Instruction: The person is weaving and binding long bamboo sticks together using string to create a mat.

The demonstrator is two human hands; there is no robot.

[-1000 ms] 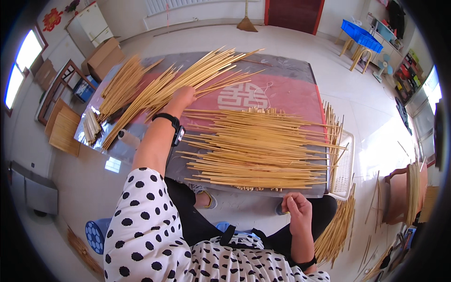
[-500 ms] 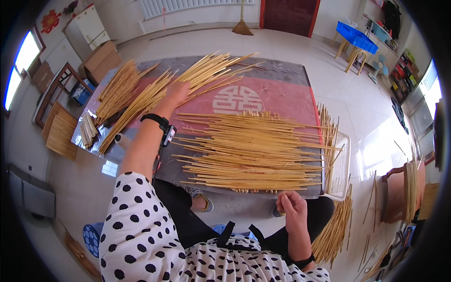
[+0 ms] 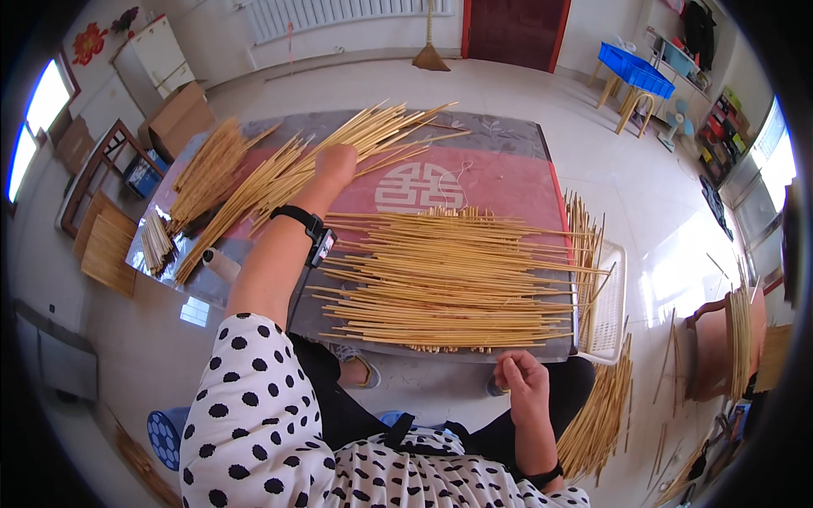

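Note:
My left hand (image 3: 337,165) reaches across the table onto a loose pile of long straw-coloured sticks (image 3: 381,127), its fingertips hidden. Left of it lie a brownish stick bundle (image 3: 203,169), a short pale bundle (image 3: 156,241) and a thread spool (image 3: 220,264). A broad layer of sticks (image 3: 445,284) spreads sideways before me on the grey-and-red, plastic-covered table (image 3: 517,161). My right hand (image 3: 521,377) hangs just below the near edge, fingers curled together; what they hold, if anything, I cannot make out. A loose pale string (image 3: 461,173) lies behind the layer.
Beside the table's right side are a white basket (image 3: 610,313) and more loose sticks (image 3: 593,415). Cardboard boxes (image 3: 178,123) and wooden boards (image 3: 110,250) stand at left. A blue tray (image 3: 631,72), broom (image 3: 431,52) and fan (image 3: 675,123) are farther back.
The whole view has shifted slightly, with the table lower in it. My left hand moves slightly among the sticks, its back now turned more to me. My right hand stays curled by the edge.

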